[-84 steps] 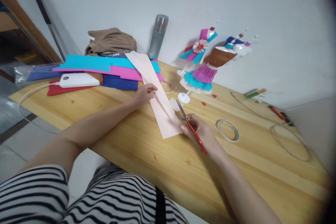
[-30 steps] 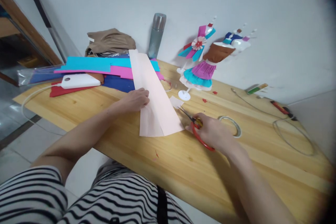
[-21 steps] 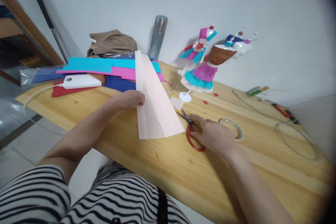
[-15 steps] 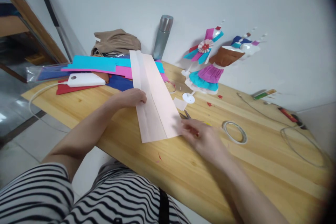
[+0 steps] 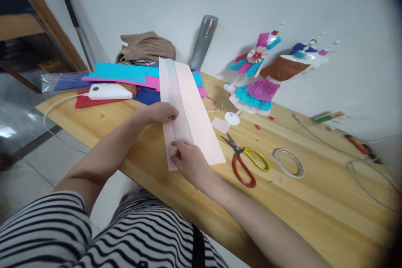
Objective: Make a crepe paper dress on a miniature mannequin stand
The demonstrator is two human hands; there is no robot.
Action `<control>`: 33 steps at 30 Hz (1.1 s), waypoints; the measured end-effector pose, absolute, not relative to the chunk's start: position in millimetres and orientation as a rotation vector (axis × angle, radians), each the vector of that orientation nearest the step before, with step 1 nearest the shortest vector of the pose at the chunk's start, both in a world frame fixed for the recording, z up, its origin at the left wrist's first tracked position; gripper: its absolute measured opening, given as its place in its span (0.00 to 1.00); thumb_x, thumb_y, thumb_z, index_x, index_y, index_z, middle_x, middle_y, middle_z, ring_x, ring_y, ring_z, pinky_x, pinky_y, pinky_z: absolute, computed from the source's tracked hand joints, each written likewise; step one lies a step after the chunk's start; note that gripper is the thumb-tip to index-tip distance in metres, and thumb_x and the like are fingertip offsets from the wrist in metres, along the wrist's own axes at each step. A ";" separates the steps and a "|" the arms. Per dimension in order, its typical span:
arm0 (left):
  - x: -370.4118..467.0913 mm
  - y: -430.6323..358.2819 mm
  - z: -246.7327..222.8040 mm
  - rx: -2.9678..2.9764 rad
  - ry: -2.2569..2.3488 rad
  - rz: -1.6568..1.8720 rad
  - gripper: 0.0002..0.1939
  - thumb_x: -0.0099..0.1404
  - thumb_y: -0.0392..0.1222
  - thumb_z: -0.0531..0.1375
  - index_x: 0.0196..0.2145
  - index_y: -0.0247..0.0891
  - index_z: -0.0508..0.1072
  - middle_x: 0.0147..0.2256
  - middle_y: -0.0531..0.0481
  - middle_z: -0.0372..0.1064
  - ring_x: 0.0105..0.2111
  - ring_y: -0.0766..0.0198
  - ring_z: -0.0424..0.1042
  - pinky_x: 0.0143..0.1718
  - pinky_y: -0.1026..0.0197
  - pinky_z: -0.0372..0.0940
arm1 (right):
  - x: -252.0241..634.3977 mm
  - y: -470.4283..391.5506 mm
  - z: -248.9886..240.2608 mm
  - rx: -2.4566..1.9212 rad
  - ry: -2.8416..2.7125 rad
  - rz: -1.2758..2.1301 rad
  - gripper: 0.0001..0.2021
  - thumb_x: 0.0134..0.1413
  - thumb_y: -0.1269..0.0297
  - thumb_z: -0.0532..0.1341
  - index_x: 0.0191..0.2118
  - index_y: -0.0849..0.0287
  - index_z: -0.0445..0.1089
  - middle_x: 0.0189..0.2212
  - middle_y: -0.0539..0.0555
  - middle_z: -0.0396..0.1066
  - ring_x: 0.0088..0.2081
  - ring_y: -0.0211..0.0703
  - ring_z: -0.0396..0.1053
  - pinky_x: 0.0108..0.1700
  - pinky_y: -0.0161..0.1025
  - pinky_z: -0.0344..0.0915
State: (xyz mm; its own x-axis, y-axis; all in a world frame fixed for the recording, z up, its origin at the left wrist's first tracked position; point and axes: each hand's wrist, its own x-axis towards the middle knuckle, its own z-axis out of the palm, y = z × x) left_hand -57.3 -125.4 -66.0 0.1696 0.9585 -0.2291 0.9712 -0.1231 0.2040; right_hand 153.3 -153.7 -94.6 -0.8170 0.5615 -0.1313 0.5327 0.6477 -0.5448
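Folding pale paper [image 5: 201,125], seemingly, I rest my parted right hand [image 5: 191,165] on its near end; whether my left hand [image 5: 159,113] pinches, I can't tell; creasing needs even pressure.

left hand [image 5: 165,113] and right hand [image 5: 190,160] on pale pink paper [image 5: 199,121], spread scissors [image 5: 239,151] beside it, white ring [image 5: 302,169] near the scissors

scissors [image 5: 239,151] and tape [image 5: 300,168] block right, passage nearside

Pale pink paper [image 5: 201,121] — long strip, lengthwise line down it, fold or overlap unclear — lying on wooden table [image 5: 314,205], far end over coloured sheets [image 5: 121,72].
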 end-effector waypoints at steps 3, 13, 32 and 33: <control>-61.5 -127.9 -62.3 2.149 1.818 -0.103 0.11 0.53 0.25 0.55 0.27 0.36 0.74 0.33 0.49 0.73 0.31 0.64 0.67 0.28 0.64 0.53 | 149.9 -158.5 -97.3 -0.828 -2.840 0.890 0.18 0.54 0.77 0.59 0.50 0.60 0.74 0.36 0.56 0.76 0.37 0.44 0.73 0.41 0.38 0.66; -47.0 -136.8 -51.0 2.393 1.890 -0.029 0.12 0.60 0.25 0.53 0.32 0.36 0.73 0.32 0.49 0.73 0.30 0.64 0.68 0.26 0.61 0.47 | 169.7 -152.2 -94.7 -0.666 -2.566 0.922 0.17 0.52 0.79 0.56 0.41 0.58 0.78 0.31 0.53 0.72 0.27 0.37 0.67 0.31 0.34 0.64; -68.1 -116.9 -69.1 1.459 2.496 1.065 0.13 0.66 0.42 0.57 0.44 0.32 0.75 0.41 0.40 0.76 0.43 0.56 0.74 0.51 0.54 0.67 | 198.3 -136.7 -98.2 -1.033 -1.474 1.847 0.08 0.37 0.61 0.69 0.26 0.58 0.74 0.19 0.47 0.66 0.23 0.34 0.58 0.27 0.34 0.52; -70.6 -115.8 -70.5 1.333 2.445 1.030 0.12 0.66 0.45 0.58 0.39 0.32 0.76 0.36 0.41 0.76 0.39 0.56 0.75 0.48 0.54 0.69 | 197.4 -136.1 -100.4 -1.065 -1.388 1.891 0.09 0.35 0.61 0.69 0.25 0.59 0.74 0.19 0.46 0.66 0.22 0.34 0.58 0.26 0.34 0.51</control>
